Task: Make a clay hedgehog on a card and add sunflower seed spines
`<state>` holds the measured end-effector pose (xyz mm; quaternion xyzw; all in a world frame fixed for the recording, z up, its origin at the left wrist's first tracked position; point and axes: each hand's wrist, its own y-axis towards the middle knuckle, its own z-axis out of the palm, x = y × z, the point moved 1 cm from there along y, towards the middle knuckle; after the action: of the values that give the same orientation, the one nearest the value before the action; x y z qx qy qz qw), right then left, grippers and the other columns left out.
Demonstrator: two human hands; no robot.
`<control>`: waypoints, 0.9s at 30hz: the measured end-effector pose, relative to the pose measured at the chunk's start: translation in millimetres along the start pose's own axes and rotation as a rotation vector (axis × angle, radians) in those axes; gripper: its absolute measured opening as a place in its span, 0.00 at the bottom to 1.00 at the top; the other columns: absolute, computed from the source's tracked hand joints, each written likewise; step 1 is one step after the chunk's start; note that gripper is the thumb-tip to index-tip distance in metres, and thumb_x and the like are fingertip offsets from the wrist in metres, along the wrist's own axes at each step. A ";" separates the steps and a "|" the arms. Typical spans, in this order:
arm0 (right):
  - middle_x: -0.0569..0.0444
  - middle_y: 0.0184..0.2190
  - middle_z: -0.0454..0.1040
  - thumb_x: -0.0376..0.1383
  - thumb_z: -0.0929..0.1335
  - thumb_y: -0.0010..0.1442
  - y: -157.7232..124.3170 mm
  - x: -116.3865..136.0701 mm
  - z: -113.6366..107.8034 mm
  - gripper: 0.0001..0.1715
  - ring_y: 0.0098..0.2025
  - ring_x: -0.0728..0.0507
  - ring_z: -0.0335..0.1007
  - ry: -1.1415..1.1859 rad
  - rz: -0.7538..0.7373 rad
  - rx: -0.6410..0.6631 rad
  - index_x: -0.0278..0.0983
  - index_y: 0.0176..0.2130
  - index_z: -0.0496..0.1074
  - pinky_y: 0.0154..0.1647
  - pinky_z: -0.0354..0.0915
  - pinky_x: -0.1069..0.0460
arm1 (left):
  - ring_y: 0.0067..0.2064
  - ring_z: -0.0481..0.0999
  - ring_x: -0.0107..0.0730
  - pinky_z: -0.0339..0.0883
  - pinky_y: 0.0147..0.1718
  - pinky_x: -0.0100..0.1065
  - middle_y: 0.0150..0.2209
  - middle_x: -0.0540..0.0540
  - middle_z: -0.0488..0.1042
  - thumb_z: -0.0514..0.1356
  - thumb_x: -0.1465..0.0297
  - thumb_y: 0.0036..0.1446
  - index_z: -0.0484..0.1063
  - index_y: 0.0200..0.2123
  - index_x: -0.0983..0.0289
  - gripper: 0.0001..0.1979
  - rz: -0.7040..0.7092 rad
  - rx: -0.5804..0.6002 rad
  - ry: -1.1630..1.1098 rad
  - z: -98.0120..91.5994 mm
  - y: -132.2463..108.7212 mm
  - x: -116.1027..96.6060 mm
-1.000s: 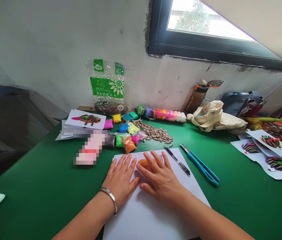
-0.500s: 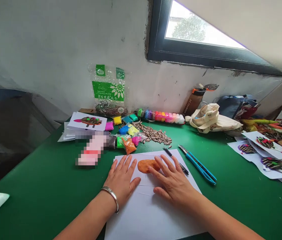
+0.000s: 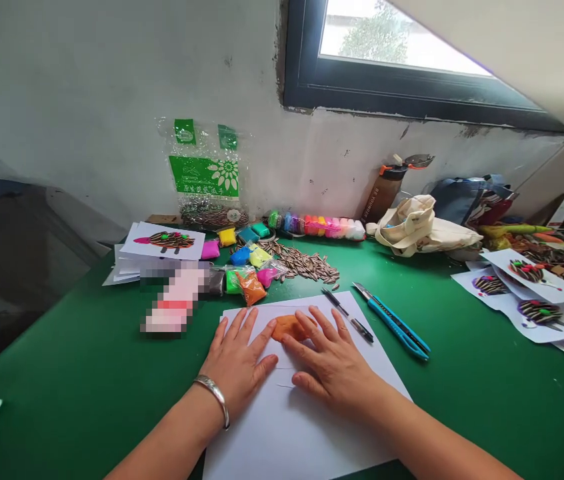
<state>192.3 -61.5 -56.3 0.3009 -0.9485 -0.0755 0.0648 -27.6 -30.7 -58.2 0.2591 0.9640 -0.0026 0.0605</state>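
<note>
Orange modelling clay [image 3: 288,328], a flattened lump with a soft, uneven outline, on a white paper sheet [image 3: 297,427] at lower centre of the frame. Right hand [image 3: 329,363] open and flat, fingers [image 3: 307,327] spread across the lump's right side, pressing from above, no clamp. Left hand [image 3: 237,353] open as well, palm down on the paper, index finger just beside the lump, a silver bangle [image 3: 215,398] around the wrist. No grip in either hand, the two apart.

Along the sheet's right edge, a slim black pen [image 3: 347,315], and just beyond it on the green tabletop [image 3: 62,360], a blue-handled utility knife [image 3: 392,327]. Upper centre, against the rough plaster wall, a clear plastic bag [image 3: 207,180] with green printing, striped sunflower seeds [image 3: 215,217] gathered at its bottom. In front of it, small clear packets of bright clay [image 3: 239,263], one orange [image 3: 252,288], beside a loose heap of the same seeds [image 3: 302,261]. Behind them, a rainbow row of clay packets [image 3: 317,227]. Right of the frame, white cards [image 3: 537,310] bearing seed-covered figures. Left of the sheet, one object too pixelated to tell [image 3: 175,300].
</note>
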 end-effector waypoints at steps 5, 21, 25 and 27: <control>0.49 0.67 0.48 0.54 0.57 0.64 -1.1 -1.5 -0.6 0.31 0.68 0.30 0.35 0.002 0.005 0.010 0.53 0.64 0.53 0.62 0.37 0.29 | 0.66 0.48 0.52 0.42 0.60 0.59 0.66 0.60 0.52 0.48 0.54 0.63 0.54 0.63 0.49 0.26 -0.014 0.032 0.003 -2.2 1.1 -1.1; 0.45 0.66 0.49 0.51 0.60 0.64 -8.2 -9.3 1.6 0.30 0.67 0.30 0.40 -0.060 0.085 -0.066 0.47 0.62 0.59 0.60 0.40 0.28 | 0.66 0.48 0.52 0.42 0.60 0.59 0.66 0.60 0.52 0.48 0.54 0.63 0.53 0.63 0.49 0.26 -0.012 0.008 0.014 2.9 0.4 0.5; 0.45 0.65 0.53 0.50 0.60 0.64 -11.2 -14.1 2.7 0.29 0.66 0.29 0.42 -0.077 0.097 -0.023 0.46 0.62 0.60 0.61 0.40 0.28 | 0.66 0.48 0.52 0.42 0.60 0.59 0.66 0.59 0.52 0.48 0.54 0.63 0.51 0.64 0.47 0.26 -0.003 -0.002 0.021 4.1 -0.9 1.0; 0.46 0.65 0.52 0.50 0.60 0.64 -10.5 -13.9 2.0 0.29 0.66 0.29 0.42 -0.075 0.097 -0.019 0.46 0.62 0.60 0.61 0.40 0.29 | 0.66 0.48 0.52 0.43 0.60 0.59 0.66 0.60 0.52 0.48 0.54 0.63 0.50 0.64 0.47 0.26 -0.005 0.001 0.025 3.8 -1.0 0.9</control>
<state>209.1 -61.7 -61.2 0.2509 -0.9629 -0.0926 0.0358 -28.4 -31.2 -62.1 0.2569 0.9652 -0.0001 0.0484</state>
